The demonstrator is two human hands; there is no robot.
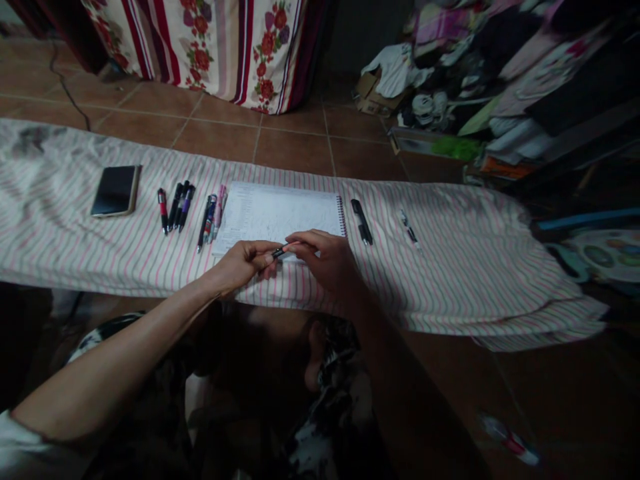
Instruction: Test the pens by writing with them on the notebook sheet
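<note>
Slim black pen [279, 253] sits at frame centre, fingertips of my left hand [243, 263] and right hand [327, 260] closed narrowly on its 2 ends; an uneven tug could drop it onto the white spiral notebook [280, 213].

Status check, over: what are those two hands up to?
Left hand and right hand both pinch one slim dark pen. Pen over near edge of white spiral notebook. Other pens lie aside, untouched.
</note>
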